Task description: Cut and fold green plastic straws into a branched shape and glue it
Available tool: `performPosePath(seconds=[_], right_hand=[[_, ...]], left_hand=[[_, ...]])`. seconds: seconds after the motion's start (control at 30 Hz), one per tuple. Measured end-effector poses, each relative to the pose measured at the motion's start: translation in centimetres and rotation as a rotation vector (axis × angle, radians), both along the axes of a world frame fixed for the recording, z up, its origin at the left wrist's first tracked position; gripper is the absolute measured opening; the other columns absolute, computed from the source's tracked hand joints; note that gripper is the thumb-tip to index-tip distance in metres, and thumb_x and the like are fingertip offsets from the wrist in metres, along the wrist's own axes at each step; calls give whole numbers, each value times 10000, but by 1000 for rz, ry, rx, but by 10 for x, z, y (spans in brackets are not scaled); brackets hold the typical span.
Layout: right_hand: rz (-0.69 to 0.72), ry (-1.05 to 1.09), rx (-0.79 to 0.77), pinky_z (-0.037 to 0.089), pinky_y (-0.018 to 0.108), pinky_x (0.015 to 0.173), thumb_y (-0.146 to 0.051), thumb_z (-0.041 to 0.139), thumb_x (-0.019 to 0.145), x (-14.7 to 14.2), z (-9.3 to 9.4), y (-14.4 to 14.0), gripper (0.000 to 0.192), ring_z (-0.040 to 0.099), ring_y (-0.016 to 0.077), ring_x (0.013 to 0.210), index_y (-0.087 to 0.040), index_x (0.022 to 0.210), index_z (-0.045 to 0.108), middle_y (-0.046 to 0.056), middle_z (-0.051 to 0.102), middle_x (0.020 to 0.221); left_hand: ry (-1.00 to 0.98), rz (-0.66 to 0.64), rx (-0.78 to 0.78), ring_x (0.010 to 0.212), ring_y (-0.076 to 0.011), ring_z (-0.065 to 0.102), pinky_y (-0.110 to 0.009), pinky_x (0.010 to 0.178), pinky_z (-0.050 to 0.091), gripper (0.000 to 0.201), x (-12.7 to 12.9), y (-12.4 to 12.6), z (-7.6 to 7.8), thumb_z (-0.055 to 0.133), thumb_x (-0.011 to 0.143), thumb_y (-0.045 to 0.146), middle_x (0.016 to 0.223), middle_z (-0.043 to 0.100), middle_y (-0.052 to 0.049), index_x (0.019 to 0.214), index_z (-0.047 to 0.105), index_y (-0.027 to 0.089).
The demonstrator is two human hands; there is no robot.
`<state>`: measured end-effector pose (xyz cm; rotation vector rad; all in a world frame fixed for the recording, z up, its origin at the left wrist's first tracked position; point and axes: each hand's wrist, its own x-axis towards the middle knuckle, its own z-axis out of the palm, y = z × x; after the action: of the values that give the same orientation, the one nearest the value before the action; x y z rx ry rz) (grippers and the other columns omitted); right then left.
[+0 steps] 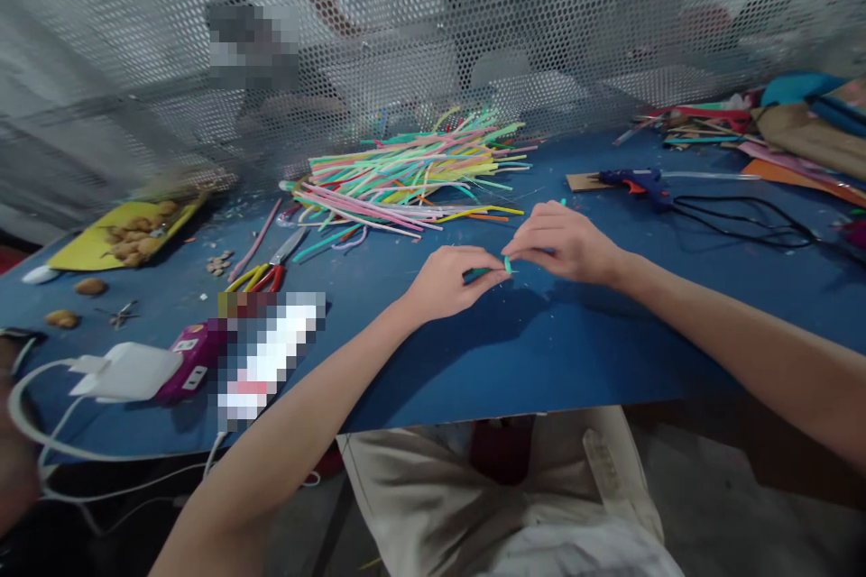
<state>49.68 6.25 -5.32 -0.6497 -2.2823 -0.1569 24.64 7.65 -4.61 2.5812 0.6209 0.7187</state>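
The hands meet near the middle of the bench (575, 352), and both pinch the same small thing: a short teal pipe cleaner piece (492, 270). The left hand (447, 281) has its fingers curled closed around one end of the piece, and the right hand (565, 242) holds the other end, the bright teal tip, between thumb and forefinger. The piece lies almost flat, just above the blue surface, with its long axis going left to right between the two hands, so each hand is at one end and neither is clearly nearer. The pile of coloured pipe cleaners (412, 176) lies beyond the hands, further from the person and a little to the left, with its strands mostly pointing left to right too. A pair of scissors (267, 269) with yellow and red handles lies to the left of the left hand, near the pile. A blue glue gun (640, 183) lies beyond the right hand, its black cord running to the right. At the far left a yellow tray (87, 248) holds several brown nut-like pieces, and a few more lie loose on the bench beside it. A white charger (125, 371) with its cable rests at the near left edge.
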Motion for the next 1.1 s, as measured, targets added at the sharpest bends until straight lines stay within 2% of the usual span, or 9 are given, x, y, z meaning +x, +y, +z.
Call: performPosePath(seconds=[0.07, 0.17, 0.33, 0.47, 0.6, 0.77, 0.83, 0.93, 1.1], right_hand=[[-51, 91, -67, 414, 335, 770, -323, 649, 974, -4, -1, -2, 160, 593, 173, 788, -241, 946, 783, 21, 777, 868], [-132, 182, -140, 412, 344, 769, -342, 688, 937, -11, -3, -9, 150, 586, 172, 750, -239, 890, 786, 14, 775, 815], [-212, 201, -122, 405, 353, 739, -325, 659, 942, -24, -9, -16, 171, 580, 173, 722, -226, 858, 770, 10, 790, 819], [-289, 82, 43, 356, 368, 718, -301, 639, 955, -26, -10, -18, 166, 563, 178, 739, -232, 859, 757, -10, 780, 798], [-313, -139, 282, 325, 390, 721, -297, 613, 975, -21, -1, -20, 145, 549, 197, 804, -249, 914, 735, -14, 760, 814], [-268, -223, 394, 346, 370, 766, -222, 563, 1011, -9, 14, -19, 179, 539, 169, 867, -312, 1014, 718, -73, 773, 973], [-253, -164, 350, 350, 367, 786, -218, 559, 1017, -6, 16, -17, 195, 538, 164, 895, -328, 1035, 719, -95, 778, 1018], [-246, -27, 173, 352, 387, 785, -280, 593, 1006, -4, 13, -14, 158, 547, 184, 892, -316, 1018, 746, -59, 790, 998], [-172, 240, -97, 430, 396, 810, -336, 623, 985, -15, 11, -14, 171, 606, 190, 823, -285, 965, 785, 3, 798, 924]], left_hand=[[-68, 17, 64, 763, -135, 676, -244, 719, 470, 261, -1, -1, 1, 597, 992, 390, 873, 766, -46, 964, 779, 205], [-165, 114, 147, 732, -130, 664, -248, 701, 466, 237, -1, -3, 2, 606, 988, 356, 840, 758, -46, 971, 776, 192], [-191, 282, 218, 755, -138, 682, -256, 719, 474, 257, 2, -8, 3, 590, 994, 369, 876, 776, -47, 982, 786, 203], [-107, 376, 246, 806, -143, 701, -258, 716, 462, 288, 2, -8, 4, 547, 1014, 383, 925, 787, -40, 1020, 789, 227], [24, 415, 359, 878, -160, 706, -273, 691, 424, 273, 0, -7, 7, 538, 1015, 368, 963, 785, -32, 1048, 784, 254], [159, 329, 495, 821, -170, 687, -292, 629, 374, 271, -3, -9, 14, 518, 1019, 349, 895, 772, -23, 1033, 775, 265], [170, 268, 506, 833, -169, 690, -291, 650, 394, 271, -4, -10, 16, 520, 1019, 354, 920, 776, -26, 1030, 776, 262], [113, 196, 456, 855, -157, 703, -279, 711, 443, 251, -4, -10, 17, 549, 1011, 360, 960, 784, -23, 1012, 778, 259], [-111, 121, 290, 803, -137, 700, -260, 753, 501, 206, -4, -10, 20, 591, 995, 318, 890, 772, -34, 978, 769, 217]])
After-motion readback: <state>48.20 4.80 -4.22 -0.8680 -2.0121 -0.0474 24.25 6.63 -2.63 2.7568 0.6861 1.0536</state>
